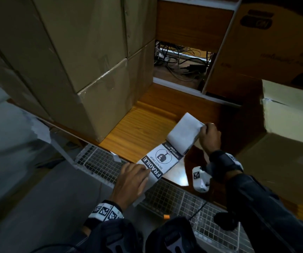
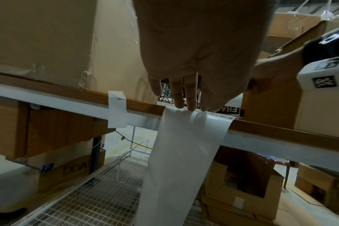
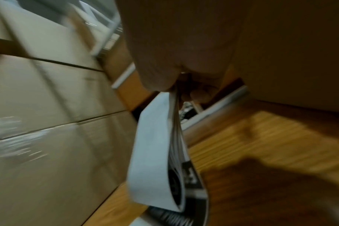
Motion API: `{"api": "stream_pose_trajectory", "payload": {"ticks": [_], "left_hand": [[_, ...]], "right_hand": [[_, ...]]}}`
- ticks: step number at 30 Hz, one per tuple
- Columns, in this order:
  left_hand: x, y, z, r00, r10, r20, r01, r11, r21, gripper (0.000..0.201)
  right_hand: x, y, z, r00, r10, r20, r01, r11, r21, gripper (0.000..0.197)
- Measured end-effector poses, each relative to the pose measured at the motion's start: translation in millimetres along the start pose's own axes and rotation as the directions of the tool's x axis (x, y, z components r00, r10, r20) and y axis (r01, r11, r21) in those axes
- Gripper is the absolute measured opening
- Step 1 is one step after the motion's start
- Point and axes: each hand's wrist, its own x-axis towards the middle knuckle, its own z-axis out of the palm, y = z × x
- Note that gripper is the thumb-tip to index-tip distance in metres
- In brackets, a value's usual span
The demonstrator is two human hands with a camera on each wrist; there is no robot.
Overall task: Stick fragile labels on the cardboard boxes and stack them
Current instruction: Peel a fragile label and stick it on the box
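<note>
Two hands shared one job in the head view; our right hand (image 1: 209, 137) gripped the label roll (image 1: 182, 134) above the wooden shelf (image 1: 138, 128), while our left hand (image 1: 130, 181) lay with straight fingers pressed on the strip's free end at the shelf's front edge; a FRAGILE label (image 1: 158, 161) faced up between them, and boxes (image 1: 92, 70) stood stacked to the left, with no label showing on them.

From the left wrist, our fingertips (image 2: 191, 105) pinned the backing (image 2: 184, 152) at the edge, the bare tail hanging below.

From the right wrist, blurred, our fingers were curled round the roll (image 3: 155, 152); we judged the peel would go best with the strip kept taut and the label lifted from one corner, without creasing.
</note>
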Motion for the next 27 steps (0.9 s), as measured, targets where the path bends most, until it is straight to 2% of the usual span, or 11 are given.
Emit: {"api": "stream_pose_trajectory", "payload": {"ticks": [4,9,11,13,14,16,18,21,22,24,27], "left_hand": [[-0.9,0.2,-2.1,0.999,0.001,0.037,-0.002,1.000,0.030,0.030],[-2.9,0.7,-3.0,0.999,-0.004,0.047,0.003,1.000,0.020,0.031],[-5.6,0.7,-2.3,1.000,-0.015,0.021,0.015,1.000,-0.018,0.031],[-8.2,0.0,-2.2,0.999,-0.052,-0.003,0.052,0.998,-0.042,0.031],[-8.2,0.0,-2.7,0.996,-0.092,-0.009,0.091,0.994,-0.053,0.030],[-7.1,-0.1,-3.8,0.977,-0.213,-0.016,0.210,0.971,-0.116,0.022],[-6.4,-2.1,-4.1,0.923,-0.385,-0.008,0.369,0.892,-0.261,0.008],[-8.7,-7.3,-2.7,0.760,-0.633,0.147,0.608,0.614,-0.503,0.015],[-9.6,-8.3,-1.8,0.703,-0.672,0.233,0.665,0.505,-0.550,0.021],[-9.8,-7.2,-0.5,0.634,-0.675,0.377,0.721,0.341,-0.603,0.033],[-10.5,-6.4,4.9,0.632,-0.613,0.475,0.730,0.263,-0.631,0.052]], "right_hand": [[18.3,21.1,11.8,0.969,0.243,0.033,-0.245,0.969,0.045,0.032],[12.5,20.9,20.3,0.974,0.227,-0.008,-0.226,0.971,0.082,0.035],[0.3,13.8,22.9,0.992,0.124,-0.022,-0.124,0.992,0.018,0.039],[-18.9,5.3,28.7,0.996,-0.080,0.035,0.079,0.996,0.030,0.035],[-33.5,-3.3,29.7,0.981,-0.165,0.102,0.158,0.984,0.077,0.027],[-66.6,-17.6,34.4,0.904,-0.353,0.241,0.342,0.935,0.091,0.012],[-99.1,-22.1,44.1,0.787,-0.463,0.407,0.477,0.876,0.074,0.011],[-134.2,-17.2,56.7,0.661,-0.511,0.550,0.637,0.769,-0.051,0.020],[-141.6,-14.4,58.8,0.645,-0.510,0.569,0.670,0.736,-0.099,0.025],[-150.7,-10.5,58.4,0.631,-0.527,0.569,0.716,0.678,-0.165,0.029],[-152.9,-4.3,54.6,0.629,-0.537,0.562,0.724,0.668,-0.173,0.030]]}}
